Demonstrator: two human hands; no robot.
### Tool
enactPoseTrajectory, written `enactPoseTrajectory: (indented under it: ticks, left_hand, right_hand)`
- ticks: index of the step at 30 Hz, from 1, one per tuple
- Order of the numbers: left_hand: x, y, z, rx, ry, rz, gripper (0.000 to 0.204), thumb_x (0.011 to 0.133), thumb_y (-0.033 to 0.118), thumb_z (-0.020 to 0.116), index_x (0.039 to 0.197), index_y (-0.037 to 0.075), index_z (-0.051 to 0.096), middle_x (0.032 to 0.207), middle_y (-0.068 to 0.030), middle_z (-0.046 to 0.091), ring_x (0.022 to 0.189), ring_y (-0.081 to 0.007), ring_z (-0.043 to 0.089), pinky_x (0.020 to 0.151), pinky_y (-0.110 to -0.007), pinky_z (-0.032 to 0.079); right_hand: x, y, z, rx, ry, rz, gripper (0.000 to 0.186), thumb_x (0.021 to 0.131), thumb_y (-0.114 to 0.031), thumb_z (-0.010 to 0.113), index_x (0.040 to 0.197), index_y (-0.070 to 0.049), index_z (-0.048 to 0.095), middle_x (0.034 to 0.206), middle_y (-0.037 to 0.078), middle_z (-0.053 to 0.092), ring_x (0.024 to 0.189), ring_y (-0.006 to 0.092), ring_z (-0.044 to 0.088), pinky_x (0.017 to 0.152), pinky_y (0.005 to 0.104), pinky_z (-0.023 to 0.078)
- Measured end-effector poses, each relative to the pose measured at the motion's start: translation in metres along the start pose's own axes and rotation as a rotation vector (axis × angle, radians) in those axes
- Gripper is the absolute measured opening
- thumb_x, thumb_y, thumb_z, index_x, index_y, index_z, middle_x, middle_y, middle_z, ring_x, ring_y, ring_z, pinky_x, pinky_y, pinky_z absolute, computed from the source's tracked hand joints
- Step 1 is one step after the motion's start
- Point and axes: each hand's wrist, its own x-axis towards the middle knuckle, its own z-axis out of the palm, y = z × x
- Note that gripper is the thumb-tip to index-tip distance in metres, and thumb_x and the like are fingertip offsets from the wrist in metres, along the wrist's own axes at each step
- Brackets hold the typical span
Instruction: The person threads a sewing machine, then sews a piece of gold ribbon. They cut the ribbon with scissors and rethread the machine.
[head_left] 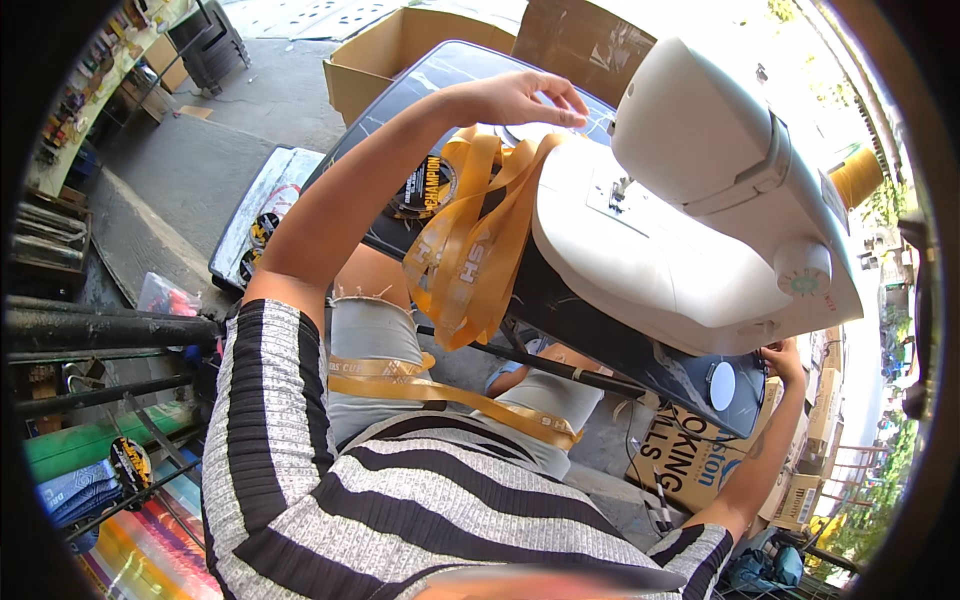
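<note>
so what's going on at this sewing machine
A person sits at a white sewing machine on a dark marbled table. The left hand is near the machine's left end, fingers bent; whether it holds anything is unclear. The right hand is by the right end, partly hidden. Gold ribbons hang over the table's near edge, and another ribbon lies across the lap.

Left hand [545, 100] hangs just beyond yellow ribbons [470, 255], fingers bent. Right hand [783, 357] sits at white sewing machine's [700, 135] right end.
</note>
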Motion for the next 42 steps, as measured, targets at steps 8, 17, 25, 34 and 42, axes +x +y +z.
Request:
enactPoseTrajectory:
  ticks: [8, 17, 25, 34, 42]
  left_hand:
    - [0.006, 0.004, 0.007, 0.017, -0.073, -0.296, 0.069, 0.098, 0.063, 0.038, 0.123, -0.001, 0.048, 0.102, -0.0224, 0.063, 0.087, -0.0272, 0.068, 0.070, -0.031, 0.058]
    - [0.017, 0.006, 0.023, -0.040, -0.087, -0.372, 0.068, 0.096, 0.063, 0.046, 0.129, 0.003, 0.048, 0.101, -0.0199, 0.064, 0.083, -0.0254, 0.067, 0.065, -0.032, 0.056]
    - [0.017, -0.012, 0.035, -0.380, -0.019, -0.230, 0.033, 0.094, 0.028, 0.064, 0.120, 0.007, 0.069, 0.101, -0.0126, 0.071, 0.086, -0.0148, 0.067, 0.068, -0.025, 0.056]
    - [0.034, -0.003, 0.047, -0.186, 0.078, -0.279, 0.048, 0.096, 0.043, 0.057, 0.119, 0.002, 0.067, 0.112, -0.0184, 0.068, 0.100, -0.0250, 0.065, 0.083, -0.034, 0.051]
    - [0.028, -0.009, 0.049, -0.610, 0.187, -0.170, 0.025, 0.086, 0.012, 0.070, 0.109, 0.000, 0.073, 0.100, -0.0166, 0.072, 0.090, -0.0205, 0.070, 0.077, -0.029, 0.057]
  right_hand:
    - [-0.034, 0.001, 0.027, 0.445, 0.870, -0.377, 0.012, 0.099, -0.011, 0.058, 0.099, -0.004, 0.048, 0.089, 0.005, 0.059, 0.077, 0.0108, 0.056, 0.066, 0.0239, 0.045]
    - [-0.168, -0.122, 0.184, -0.145, 0.864, -0.662, 0.021, 0.092, -0.017, 0.065, 0.101, -0.004, 0.051, 0.091, 0.008, 0.055, 0.071, 0.0145, 0.053, 0.064, 0.0281, 0.046]
    - [-0.146, -0.262, 0.224, -0.418, 0.394, -0.781, 0.026, 0.095, -0.022, 0.063, 0.115, -0.006, 0.058, 0.093, 0.011, 0.060, 0.076, 0.0217, 0.061, 0.065, 0.0321, 0.049]
    - [-0.091, -0.297, 0.226, -0.615, 0.587, -0.611, 0.033, 0.102, -0.027, 0.052, 0.115, 0.002, 0.062, 0.098, 0.020, 0.063, 0.093, 0.0334, 0.063, 0.081, 0.0456, 0.050]
    - [-0.046, -0.308, 0.217, -0.572, 0.557, -0.576, 0.039, 0.103, -0.029, 0.050, 0.114, 0.006, 0.064, 0.113, 0.026, 0.064, 0.097, 0.0349, 0.063, 0.087, 0.0444, 0.047]
